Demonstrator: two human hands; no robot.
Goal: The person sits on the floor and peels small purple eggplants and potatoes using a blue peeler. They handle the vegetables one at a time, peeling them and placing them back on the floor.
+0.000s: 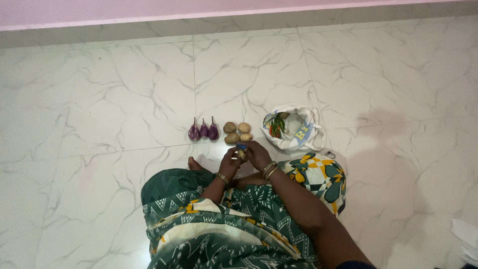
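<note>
Floor [99, 99]: white marble-look tiles w/ grey veining, thin grout lines, pink wall strip along the top edge. Directly on it, centre: 3 small purple eggplants [203, 131] side by side in a row, stems pointing away from the person. Just right of them, 3 brown potatoes [237, 132] in a tight cluster, touching each other. Further right, a white plastic bag [295, 128] lying open, w/ green and red veg showing inside. A bare foot [195, 165] rests on the tile below the eggplants. Bit of white cloth or paper [467, 239] at far right edge, can't tell which.
</note>
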